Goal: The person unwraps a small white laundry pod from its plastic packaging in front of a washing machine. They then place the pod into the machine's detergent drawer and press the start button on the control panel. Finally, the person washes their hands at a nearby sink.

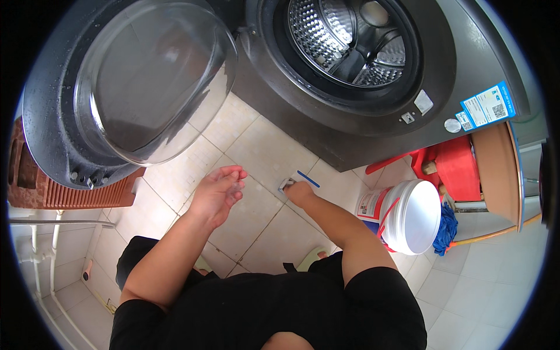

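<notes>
The washing machine (326, 140) with door (154, 81) ajar. In front of the machine, the right hand (299, 192) closes its fingers on a small pale-grey object (286, 185) (kind unclear); a blue strip (308, 179) shows between hand and machine. The left hand (219, 194), nearer the machine's door, has loosely curled, slightly parted fingers.

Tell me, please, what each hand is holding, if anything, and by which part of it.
The left hand appears empty. The right hand seems to hold a small greyish thing, but by which part cannot be told.
</notes>
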Action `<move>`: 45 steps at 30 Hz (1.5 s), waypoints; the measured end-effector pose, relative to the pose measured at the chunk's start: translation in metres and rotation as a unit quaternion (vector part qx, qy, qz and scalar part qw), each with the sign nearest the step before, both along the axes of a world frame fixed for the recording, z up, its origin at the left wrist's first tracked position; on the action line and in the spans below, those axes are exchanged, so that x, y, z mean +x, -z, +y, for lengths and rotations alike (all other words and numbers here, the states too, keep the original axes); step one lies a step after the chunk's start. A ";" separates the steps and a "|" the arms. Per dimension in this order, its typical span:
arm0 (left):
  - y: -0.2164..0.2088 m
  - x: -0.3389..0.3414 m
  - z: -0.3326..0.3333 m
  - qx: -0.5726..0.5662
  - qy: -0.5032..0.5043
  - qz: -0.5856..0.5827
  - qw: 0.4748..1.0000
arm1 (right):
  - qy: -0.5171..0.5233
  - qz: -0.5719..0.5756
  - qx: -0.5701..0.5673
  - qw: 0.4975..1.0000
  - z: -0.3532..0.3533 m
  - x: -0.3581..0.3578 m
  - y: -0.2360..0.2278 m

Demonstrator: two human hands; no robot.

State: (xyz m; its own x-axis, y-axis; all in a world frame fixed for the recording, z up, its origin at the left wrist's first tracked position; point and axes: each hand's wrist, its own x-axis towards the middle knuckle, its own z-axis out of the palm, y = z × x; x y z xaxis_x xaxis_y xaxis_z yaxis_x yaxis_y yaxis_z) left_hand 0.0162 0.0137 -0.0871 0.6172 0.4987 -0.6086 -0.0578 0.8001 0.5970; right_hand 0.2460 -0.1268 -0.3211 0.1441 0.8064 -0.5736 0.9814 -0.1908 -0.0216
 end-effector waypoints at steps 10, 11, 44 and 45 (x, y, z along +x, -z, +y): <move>0.010 -0.002 0.002 -0.011 -0.028 0.006 1.000 | -0.115 -0.033 0.034 0.992 -0.005 0.007 -0.004; 0.009 -0.001 0.001 -0.014 -0.023 0.011 1.000 | -0.110 -0.031 0.036 0.993 -0.007 0.006 -0.005; 0.010 0.018 -0.002 0.287 0.026 0.009 0.958 | 0.163 0.479 0.284 0.814 0.052 -0.049 -0.231; 0.010 0.019 -0.002 0.306 0.031 0.010 0.952 | 0.173 0.481 0.287 0.810 0.052 -0.048 -0.231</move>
